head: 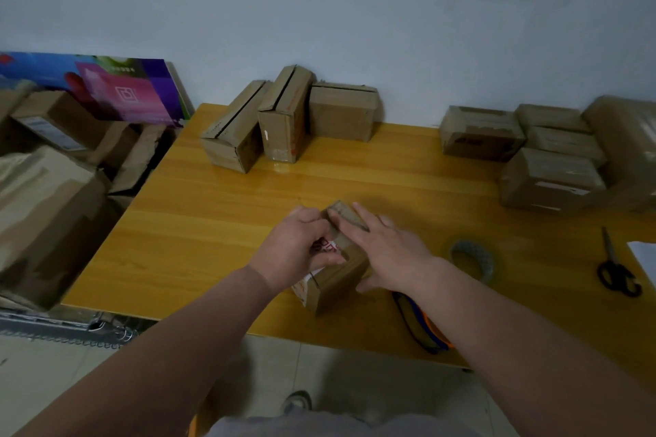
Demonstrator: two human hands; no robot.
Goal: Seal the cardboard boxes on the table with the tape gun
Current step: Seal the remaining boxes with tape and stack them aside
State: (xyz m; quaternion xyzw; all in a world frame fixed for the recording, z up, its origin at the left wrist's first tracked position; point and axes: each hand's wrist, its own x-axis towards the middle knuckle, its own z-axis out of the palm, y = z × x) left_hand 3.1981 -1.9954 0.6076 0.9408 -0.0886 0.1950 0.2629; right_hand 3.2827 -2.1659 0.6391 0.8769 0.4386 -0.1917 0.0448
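A person stands at a yellow table [213, 216] working on a small cardboard box [340, 277], which sits near the table's near edge, at the middle. The left hand [294, 248] grips the box's left side with curled fingers, while the right hand [390, 252] lies flat across its top and right side, fingers straight. Just right of the box are a roll of tape [474, 259] and the blue-and-orange tape gun [422, 323], partly hidden by the right forearm. Scissors [617, 270] lie farther right. Three boxes [284, 117] stand at the far wall; more boxes [546, 170] cluster at far right.
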